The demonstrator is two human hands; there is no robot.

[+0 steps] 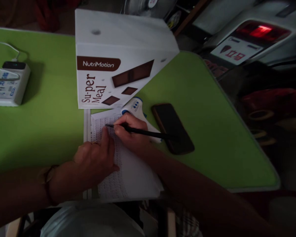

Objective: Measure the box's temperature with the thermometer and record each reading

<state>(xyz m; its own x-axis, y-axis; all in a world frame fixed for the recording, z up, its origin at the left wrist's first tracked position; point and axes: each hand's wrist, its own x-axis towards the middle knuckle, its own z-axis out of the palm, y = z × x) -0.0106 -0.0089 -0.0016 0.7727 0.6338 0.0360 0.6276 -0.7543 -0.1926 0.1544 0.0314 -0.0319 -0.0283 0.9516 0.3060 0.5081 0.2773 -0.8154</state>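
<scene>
A sheet of paper [138, 176] covered in rows of small handwriting lies on the green table at its near edge. My right hand [132, 131] is closed around a black pen [150, 133], whose tip meets the paper near the upper written rows. On the sheet's left part rests my left hand [95, 159], index finger stretched toward the pen tip and thumb out to the side, holding nothing. Just beyond my right hand is a white and blue thermometer-gun-like device [134, 107], partly covered by that hand. A dark phone [173, 128] lies to the right.
A white "NutriMotion" box [125, 42] stands behind the paper on the green table [217, 131]. At the left is a white power block [11, 87] with cables. A vehicle's lit red tail light [262, 31] shows beyond the table at upper right.
</scene>
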